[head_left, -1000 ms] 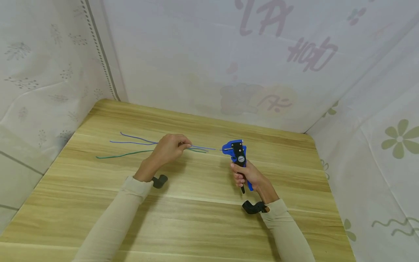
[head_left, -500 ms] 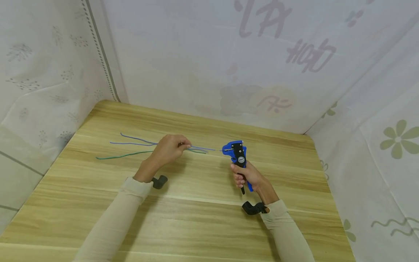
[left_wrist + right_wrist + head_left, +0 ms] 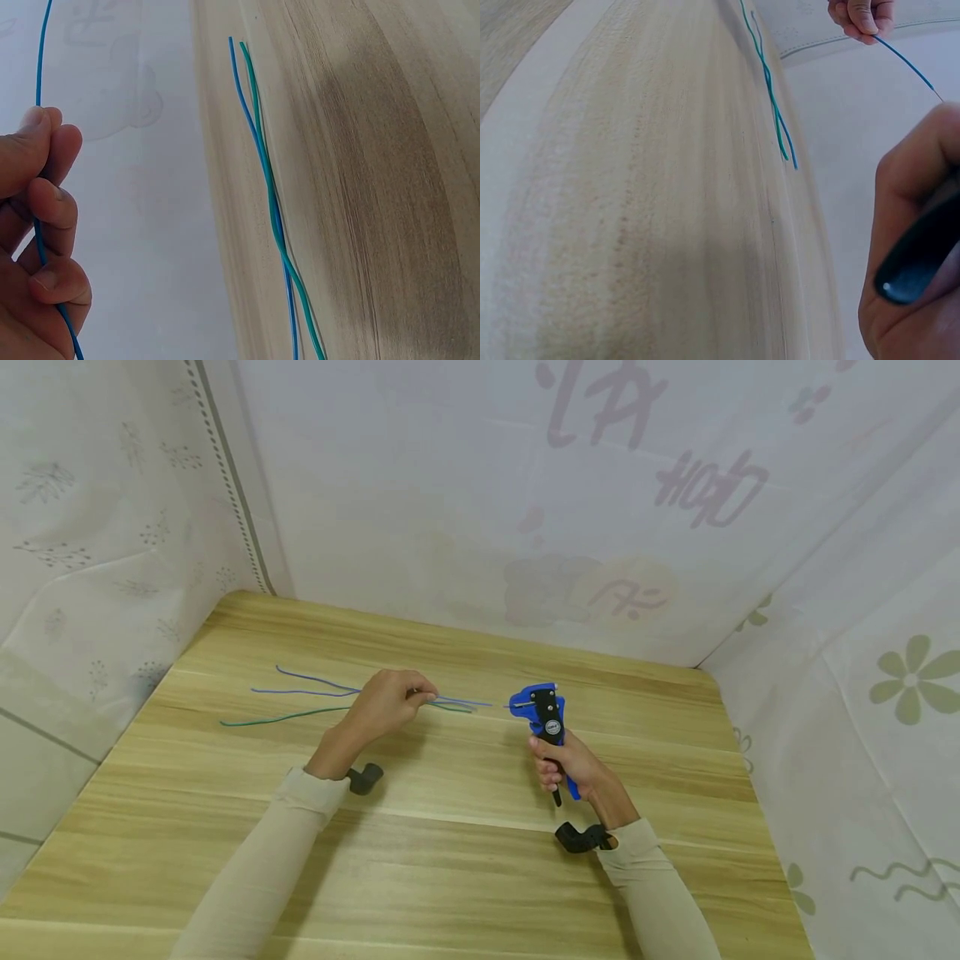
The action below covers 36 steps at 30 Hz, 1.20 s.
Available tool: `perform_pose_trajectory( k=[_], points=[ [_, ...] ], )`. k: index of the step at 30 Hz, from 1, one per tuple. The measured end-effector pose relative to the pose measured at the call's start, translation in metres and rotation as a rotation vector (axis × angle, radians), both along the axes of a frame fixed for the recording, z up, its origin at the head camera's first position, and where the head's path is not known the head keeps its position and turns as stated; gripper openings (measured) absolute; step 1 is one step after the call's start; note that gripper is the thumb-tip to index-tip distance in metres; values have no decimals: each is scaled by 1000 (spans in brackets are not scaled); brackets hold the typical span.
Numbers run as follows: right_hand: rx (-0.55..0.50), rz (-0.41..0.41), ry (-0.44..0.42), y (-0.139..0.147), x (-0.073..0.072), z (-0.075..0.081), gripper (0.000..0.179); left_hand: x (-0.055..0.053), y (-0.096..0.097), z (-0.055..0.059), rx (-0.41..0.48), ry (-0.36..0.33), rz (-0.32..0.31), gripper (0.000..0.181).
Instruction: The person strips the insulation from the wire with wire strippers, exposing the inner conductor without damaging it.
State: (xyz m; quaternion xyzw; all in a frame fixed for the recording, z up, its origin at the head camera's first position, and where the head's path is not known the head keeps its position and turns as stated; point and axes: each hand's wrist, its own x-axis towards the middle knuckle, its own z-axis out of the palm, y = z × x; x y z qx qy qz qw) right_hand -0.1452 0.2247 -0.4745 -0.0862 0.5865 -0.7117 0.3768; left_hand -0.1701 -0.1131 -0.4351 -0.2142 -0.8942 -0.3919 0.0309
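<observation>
My left hand [image 3: 390,700] pinches a blue wire [image 3: 40,67] between thumb and fingertips, and the wire also runs down through the other curled fingers. The wire's right end points at the wire stripper [image 3: 543,706], a blue and black tool that my right hand [image 3: 568,762] grips by its handles. Between the blue insulation and the stripper's mouth a thin bare strand [image 3: 938,95] shows, with a short blue bit at the mouth. In the right wrist view the stripper's dark handle end [image 3: 911,266] sticks out of the fist.
A green wire [image 3: 257,124] and a second blue wire [image 3: 241,97] lie crossed on the wooden table [image 3: 450,877], beneath and beside my left hand. Patterned white cloth walls [image 3: 420,510] rise behind the table and along its sides. Black wrist mounts [image 3: 581,837] hang at both cuffs.
</observation>
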Motion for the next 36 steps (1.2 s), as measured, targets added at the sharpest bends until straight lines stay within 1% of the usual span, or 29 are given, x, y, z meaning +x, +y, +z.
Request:
perform_pose_trajectory(
  k=[6, 13, 21, 25, 33, 36],
  points=[
    [-9, -2, 0, 2, 1, -2, 29, 0, 0, -1, 0, -6, -3, 12],
    [-7, -25, -13, 6, 1, -3, 24, -1, -2, -4, 5, -15, 14, 11],
    [-1, -21, -13, 6, 1, -3, 27, -2, -1, -4, 6, -22, -7, 12],
    [34, -45, 3, 7, 0, -3, 28, -2, -1, -7, -9, -28, 6, 12],
    [115, -87, 30, 10, -4, -8, 29, -9, -1, -18, -81, -65, 27, 17],
    [133, -93, 30, 11, -5, -10, 29, -12, -2, -20, -98, -55, 37, 17]
  ],
)
